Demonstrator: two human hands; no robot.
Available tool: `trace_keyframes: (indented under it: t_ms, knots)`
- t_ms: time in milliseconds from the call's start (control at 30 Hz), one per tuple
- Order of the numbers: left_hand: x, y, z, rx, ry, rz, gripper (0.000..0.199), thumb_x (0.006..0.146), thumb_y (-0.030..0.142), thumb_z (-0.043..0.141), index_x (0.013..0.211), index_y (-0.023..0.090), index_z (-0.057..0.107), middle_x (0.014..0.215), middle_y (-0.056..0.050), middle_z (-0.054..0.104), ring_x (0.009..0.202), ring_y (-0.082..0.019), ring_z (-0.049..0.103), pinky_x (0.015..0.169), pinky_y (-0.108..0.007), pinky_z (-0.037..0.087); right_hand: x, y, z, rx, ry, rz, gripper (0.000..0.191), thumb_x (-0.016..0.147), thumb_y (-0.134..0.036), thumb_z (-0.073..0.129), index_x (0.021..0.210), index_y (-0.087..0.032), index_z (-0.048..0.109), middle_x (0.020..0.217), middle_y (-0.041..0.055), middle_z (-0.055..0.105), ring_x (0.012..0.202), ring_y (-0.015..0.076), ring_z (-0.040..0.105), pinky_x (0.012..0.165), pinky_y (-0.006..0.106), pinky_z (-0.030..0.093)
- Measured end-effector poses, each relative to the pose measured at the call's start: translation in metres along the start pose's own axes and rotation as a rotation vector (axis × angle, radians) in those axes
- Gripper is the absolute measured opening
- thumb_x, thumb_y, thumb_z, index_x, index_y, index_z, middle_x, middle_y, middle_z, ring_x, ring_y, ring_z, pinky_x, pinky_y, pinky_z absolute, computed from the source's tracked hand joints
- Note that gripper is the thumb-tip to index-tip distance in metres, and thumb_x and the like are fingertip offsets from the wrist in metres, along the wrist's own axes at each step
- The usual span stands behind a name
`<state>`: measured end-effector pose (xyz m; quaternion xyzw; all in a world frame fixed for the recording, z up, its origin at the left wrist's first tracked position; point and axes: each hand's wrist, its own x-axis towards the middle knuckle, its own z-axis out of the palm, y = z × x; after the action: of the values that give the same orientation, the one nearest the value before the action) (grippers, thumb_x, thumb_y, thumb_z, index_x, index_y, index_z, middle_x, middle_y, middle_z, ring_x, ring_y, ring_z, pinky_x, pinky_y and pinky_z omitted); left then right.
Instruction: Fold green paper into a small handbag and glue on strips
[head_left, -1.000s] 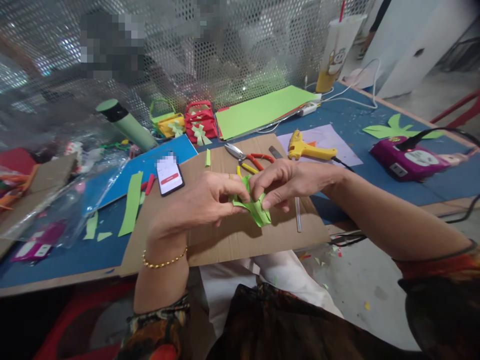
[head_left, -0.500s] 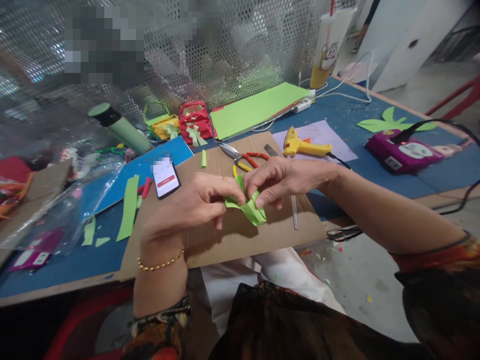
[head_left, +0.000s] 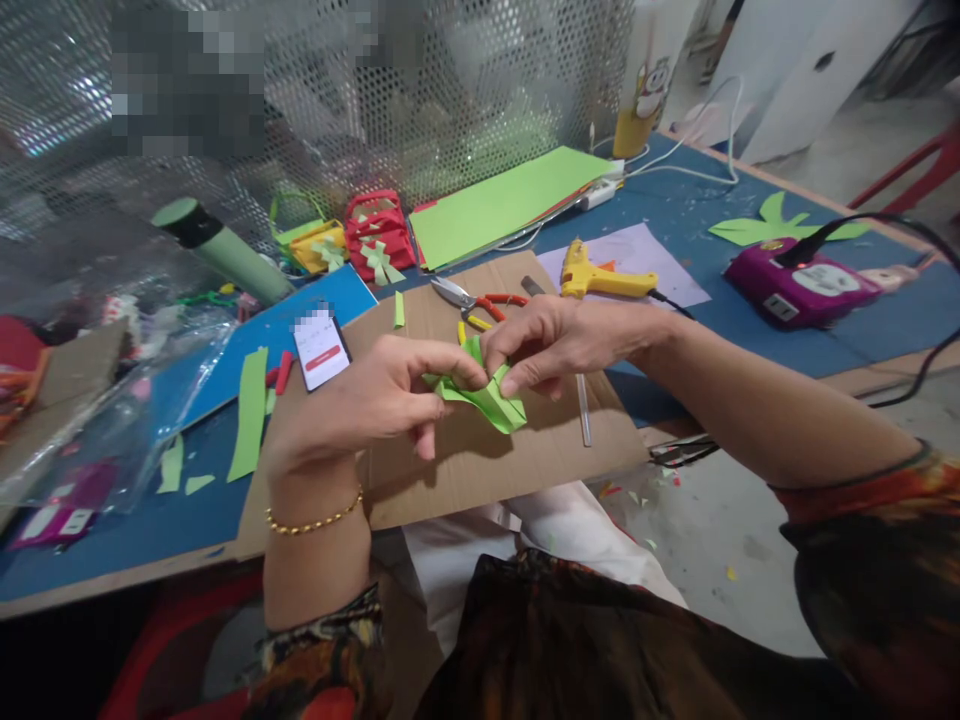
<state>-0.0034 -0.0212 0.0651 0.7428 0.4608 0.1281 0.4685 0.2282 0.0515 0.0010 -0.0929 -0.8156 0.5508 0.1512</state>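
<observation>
A folded piece of bright green paper point(head_left: 501, 408) is held in the air over a cardboard sheet point(head_left: 442, 495). My left hand point(head_left: 375, 395) grips its left side, index finger along the top and thumb lower down. At the upper right of the paper, my right hand point(head_left: 559, 345) pinches it between thumb and fingers. The fingertips cover part of the folds. Just beyond my hands lie pliers-like cutters point(head_left: 480, 303) with red and yellow handles. A clear glue stick point(head_left: 584, 410) rests on the cardboard below my right hand.
A yellow glue gun point(head_left: 604, 280) lies on lilac paper point(head_left: 660, 262). Green sheets point(head_left: 510, 205) are stacked at the back. Small red point(head_left: 377, 235) and yellow point(head_left: 319, 245) paper bags stand beside them. A phone point(head_left: 321, 348), green strips point(head_left: 248, 415) and a purple power socket point(head_left: 802, 285) flank the cardboard.
The whole view has shifted slightly. My left hand has drawn a little left from my right, and more of the green paper shows between them. Both hands keep hold of it.
</observation>
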Motion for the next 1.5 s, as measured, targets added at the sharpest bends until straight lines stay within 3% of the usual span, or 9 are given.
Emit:
trace_keyframes:
  t_ms: [200, 300, 533, 633, 733, 900, 1200, 1333, 1500]
  knots:
    - [-0.002, -0.003, 0.0, 0.043, -0.016, 0.006, 0.018, 0.085, 0.014, 0.064, 0.094, 0.016, 0.08, 0.085, -0.002, 0.08, 0.044, -0.008, 0.067, 0.044, -0.014, 0.051, 0.0, 0.001, -0.001, -0.006, 0.011, -0.004, 0.046, 0.093, -0.059, 0.074, 0.096, -0.014, 0.077, 0.084, 0.0008, 0.068, 0.061, 0.005, 0.058, 0.053, 0.016, 0.045]
    - [-0.003, -0.005, 0.0, 0.121, 0.021, 0.085, 0.018, 0.087, 0.014, 0.064, 0.093, 0.017, 0.081, 0.095, -0.004, 0.08, 0.043, -0.005, 0.064, 0.042, -0.015, 0.048, 0.0, 0.003, 0.0, -0.002, 0.008, -0.032, 0.045, 0.093, -0.058, 0.075, 0.096, -0.013, 0.078, 0.084, 0.0017, 0.069, 0.061, 0.005, 0.057, 0.051, 0.017, 0.043]
    - [-0.001, -0.009, -0.003, 0.315, 0.055, 0.314, 0.022, 0.088, 0.007, 0.063, 0.093, 0.019, 0.081, 0.082, -0.001, 0.074, 0.061, -0.009, 0.066, 0.057, -0.017, 0.051, 0.001, -0.004, 0.002, -0.034, 0.061, -0.104, 0.039, 0.091, -0.054, 0.079, 0.102, -0.016, 0.08, 0.083, 0.0007, 0.071, 0.063, 0.0056, 0.057, 0.054, 0.017, 0.043]
    - [-0.001, -0.011, -0.006, 0.312, 0.105, 0.4, 0.014, 0.089, 0.011, 0.069, 0.091, 0.019, 0.08, 0.085, -0.003, 0.076, 0.076, -0.014, 0.07, 0.067, -0.021, 0.055, 0.0, -0.011, 0.0, 0.001, 0.193, -0.122, 0.046, 0.087, -0.058, 0.081, 0.109, -0.017, 0.078, 0.083, 0.0005, 0.071, 0.062, 0.0067, 0.059, 0.054, 0.019, 0.045]
    - [-0.003, -0.013, -0.012, 0.185, 0.141, 0.469, 0.005, 0.091, 0.021, 0.077, 0.087, 0.019, 0.079, 0.085, -0.005, 0.076, 0.081, -0.017, 0.071, 0.073, -0.026, 0.058, -0.002, -0.012, -0.005, 0.037, 0.471, -0.126, 0.049, 0.09, -0.061, 0.077, 0.11, -0.017, 0.076, 0.072, -0.0013, 0.065, 0.058, 0.0088, 0.058, 0.053, 0.022, 0.046]
    - [-0.002, -0.022, -0.024, 0.033, 0.12, 0.512, 0.027, 0.089, 0.043, 0.083, 0.078, 0.019, 0.079, 0.079, -0.01, 0.076, 0.08, -0.021, 0.071, 0.077, -0.034, 0.062, -0.002, 0.0, -0.014, 0.007, 0.803, -0.055, 0.041, 0.089, -0.057, 0.08, 0.09, -0.017, 0.073, 0.067, 0.0006, 0.064, 0.058, 0.0111, 0.056, 0.053, 0.026, 0.045]
    - [0.016, -0.029, -0.021, -0.177, 0.027, 0.35, 0.026, 0.08, 0.037, 0.09, 0.088, 0.015, 0.08, 0.089, -0.009, 0.078, 0.075, -0.017, 0.075, 0.067, -0.023, 0.063, 0.005, -0.004, 0.001, -0.34, 0.583, -0.137, 0.052, 0.092, -0.07, 0.066, 0.105, -0.02, 0.077, 0.1, 0.0089, 0.076, 0.09, 0.0208, 0.066, 0.076, 0.034, 0.051]
    - [0.016, -0.024, -0.016, -0.166, -0.018, 0.263, 0.02, 0.08, 0.03, 0.089, 0.092, 0.015, 0.083, 0.093, -0.008, 0.08, 0.067, -0.015, 0.076, 0.063, -0.021, 0.063, 0.0, -0.014, 0.009, -0.484, 0.544, -0.143, 0.048, 0.095, -0.066, 0.066, 0.102, -0.02, 0.076, 0.092, 0.0059, 0.073, 0.075, 0.0152, 0.058, 0.068, 0.03, 0.045]
    - [0.013, -0.021, -0.014, -0.119, -0.027, 0.234, 0.016, 0.082, 0.03, 0.085, 0.091, 0.018, 0.083, 0.085, -0.004, 0.081, 0.054, -0.012, 0.074, 0.05, -0.015, 0.055, -0.005, -0.018, 0.016, -0.13, 0.391, 0.059, 0.057, 0.087, -0.072, 0.072, 0.109, -0.019, 0.067, 0.069, -0.0031, 0.061, 0.049, 0.01, 0.052, 0.046, 0.025, 0.039]
